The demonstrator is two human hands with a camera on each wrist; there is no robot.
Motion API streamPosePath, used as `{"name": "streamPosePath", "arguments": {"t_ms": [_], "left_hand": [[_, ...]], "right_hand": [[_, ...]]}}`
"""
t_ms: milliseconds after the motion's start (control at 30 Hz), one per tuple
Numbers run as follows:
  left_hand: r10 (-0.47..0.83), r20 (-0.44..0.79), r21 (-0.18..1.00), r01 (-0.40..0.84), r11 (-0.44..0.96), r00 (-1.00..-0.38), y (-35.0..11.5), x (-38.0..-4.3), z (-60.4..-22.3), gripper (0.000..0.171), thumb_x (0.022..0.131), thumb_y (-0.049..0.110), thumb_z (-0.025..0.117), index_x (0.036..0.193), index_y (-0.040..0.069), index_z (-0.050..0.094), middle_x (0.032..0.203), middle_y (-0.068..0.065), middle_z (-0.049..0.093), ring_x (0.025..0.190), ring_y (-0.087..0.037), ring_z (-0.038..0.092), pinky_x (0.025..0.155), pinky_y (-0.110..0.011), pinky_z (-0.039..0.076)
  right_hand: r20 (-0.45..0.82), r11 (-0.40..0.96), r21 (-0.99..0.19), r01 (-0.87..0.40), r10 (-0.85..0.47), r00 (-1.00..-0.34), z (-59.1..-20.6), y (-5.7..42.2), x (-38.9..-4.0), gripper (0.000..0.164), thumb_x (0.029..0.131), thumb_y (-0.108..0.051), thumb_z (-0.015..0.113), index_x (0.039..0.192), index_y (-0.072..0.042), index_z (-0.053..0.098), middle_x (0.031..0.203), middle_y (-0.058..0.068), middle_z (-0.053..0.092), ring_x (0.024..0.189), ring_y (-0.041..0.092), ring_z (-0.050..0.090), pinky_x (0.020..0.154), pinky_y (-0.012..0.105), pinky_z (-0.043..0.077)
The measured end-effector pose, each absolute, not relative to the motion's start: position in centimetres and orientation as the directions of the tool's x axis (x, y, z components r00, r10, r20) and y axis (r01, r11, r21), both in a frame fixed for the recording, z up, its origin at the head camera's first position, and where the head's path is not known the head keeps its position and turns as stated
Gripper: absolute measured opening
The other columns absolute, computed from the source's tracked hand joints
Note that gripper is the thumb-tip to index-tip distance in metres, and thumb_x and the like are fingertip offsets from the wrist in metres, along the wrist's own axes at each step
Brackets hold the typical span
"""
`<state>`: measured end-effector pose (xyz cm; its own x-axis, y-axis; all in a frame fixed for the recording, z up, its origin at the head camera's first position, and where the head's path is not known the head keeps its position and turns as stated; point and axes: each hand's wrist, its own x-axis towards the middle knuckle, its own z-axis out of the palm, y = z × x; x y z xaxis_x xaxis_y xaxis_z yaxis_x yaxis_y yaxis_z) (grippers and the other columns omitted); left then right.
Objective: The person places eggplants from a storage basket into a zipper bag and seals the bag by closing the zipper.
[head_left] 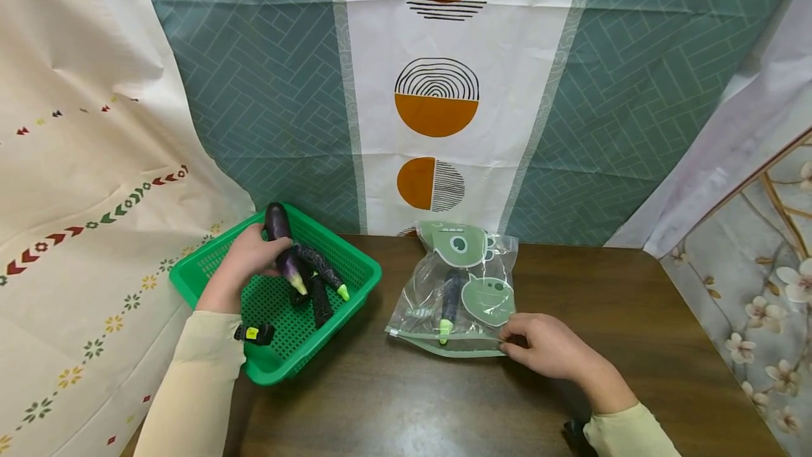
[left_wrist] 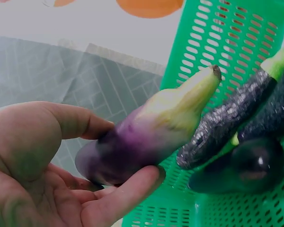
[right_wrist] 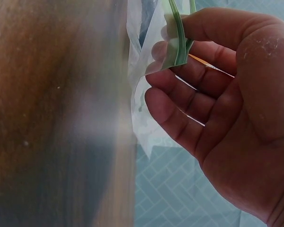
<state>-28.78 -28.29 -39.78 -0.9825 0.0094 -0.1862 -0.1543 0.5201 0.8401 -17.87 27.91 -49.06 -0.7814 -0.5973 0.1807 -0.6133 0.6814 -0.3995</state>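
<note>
- Pale sleeves at the lower left and lower right of the frame: a person's forearms, reaching over a brown table.
- Left hand, left of centre: thumb and fingers curled round a purple eggplant, pale stem end pointing away from the palm. It is held over the green basket; from where I stand, I cannot tell whether it touches those below.
- Beneath it, within the basket: more dark eggplants, some with wrinkled skin.
- Right hand, right of centre: thumb and fingers pinching the near right corner of a clear zip bag. One eggplant with a green tip lies inside, tip toward the mouth. How widely the mouth is parted, I cannot tell.
- Step in hand, as judged: taking an eggplant from the basket while the bag is steadied.
- Next move, as judged: it calls for carrying the eggplant rightward, raising the upper lip, and feeding it in beside the first.
</note>
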Motion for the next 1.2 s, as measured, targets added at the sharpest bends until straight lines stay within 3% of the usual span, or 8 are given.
{"name": "streamPosePath", "arguments": {"t_ms": [233, 467, 600, 833, 1067, 1200], "left_hand": [[0.011, -0.082, 0.872, -0.066, 0.484, -0.997, -27.2, -28.2, -39.4, 0.094, 0.113, 0.035, 0.062, 0.177, 0.000, 0.003, 0.154, -0.042, 0.046, 0.109, -0.043, 0.076, 0.081, -0.043, 0.069], [0.009, -0.009, 0.884, -0.004, 0.467, -1.000, -26.2, -27.9, -39.3, 0.096, 0.113, 0.038, 0.065, 0.178, 0.002, 0.005, 0.143, -0.037, 0.055, 0.116, -0.045, 0.074, 0.080, -0.042, 0.069], [0.015, 0.004, 0.902, 0.010, 0.431, -1.000, -25.8, -27.9, -39.3, 0.096, 0.113, 0.038, 0.065, 0.178, 0.005, 0.004, 0.146, -0.035, 0.054, 0.117, -0.042, 0.074, 0.082, -0.041, 0.068], [0.057, 0.018, 0.938, 0.037, 0.344, -0.998, -24.8, -27.4, -38.8, 0.097, 0.112, 0.037, 0.067, 0.179, 0.008, 0.002, 0.151, -0.036, 0.054, 0.119, -0.040, 0.074, 0.092, -0.053, 0.065], [0.113, 0.027, 0.961, 0.057, 0.270, -0.993, -23.6, -26.5, -38.1, 0.097, 0.113, 0.037, 0.066, 0.179, 0.009, 0.000, 0.156, -0.036, 0.051, 0.117, -0.035, 0.074, 0.087, -0.043, 0.068], [0.134, 0.031, 0.970, 0.062, 0.236, -0.991, -22.9, -26.1, -37.9, 0.096, 0.113, 0.035, 0.066, 0.178, 0.007, 0.001, 0.155, -0.037, 0.052, 0.111, -0.026, 0.076, 0.086, -0.040, 0.068]], "right_hand": [[0.230, 0.672, -0.380, -0.636, -0.597, -0.768, -49.1, 27.9, -17.7, 0.018, 0.097, -0.013, 0.084, 0.096, -0.029, 0.076, 0.093, -0.024, 0.063, 0.082, 0.000, 0.060, 0.073, 0.034, 0.056], [0.216, 0.683, -0.377, -0.625, -0.592, -0.777, -49.2, 28.0, -17.7, 0.017, 0.097, -0.014, 0.084, 0.096, -0.029, 0.077, 0.093, -0.024, 0.063, 0.083, -0.001, 0.060, 0.074, 0.034, 0.057], [0.209, 0.685, -0.380, -0.621, -0.591, -0.779, -49.1, 28.0, -17.8, 0.016, 0.097, -0.014, 0.084, 0.096, -0.028, 0.077, 0.093, -0.023, 0.063, 0.083, -0.001, 0.059, 0.074, 0.034, 0.057], [0.211, 0.683, -0.378, -0.625, -0.594, -0.777, -49.1, 28.1, -17.9, 0.016, 0.097, -0.014, 0.084, 0.096, -0.029, 0.077, 0.093, -0.024, 0.063, 0.083, -0.001, 0.059, 0.074, 0.034, 0.057], [0.206, 0.685, -0.381, -0.621, -0.591, -0.780, -49.2, 28.1, -17.9, 0.016, 0.097, -0.014, 0.084, 0.096, -0.029, 0.077, 0.093, -0.024, 0.063, 0.082, -0.001, 0.059, 0.074, 0.034, 0.057], [0.202, 0.687, -0.384, -0.617, -0.589, -0.782, -49.3, 28.1, -17.9, 0.016, 0.097, -0.015, 0.084, 0.096, -0.029, 0.077, 0.093, -0.024, 0.063, 0.082, -0.001, 0.059, 0.074, 0.034, 0.057]]}}
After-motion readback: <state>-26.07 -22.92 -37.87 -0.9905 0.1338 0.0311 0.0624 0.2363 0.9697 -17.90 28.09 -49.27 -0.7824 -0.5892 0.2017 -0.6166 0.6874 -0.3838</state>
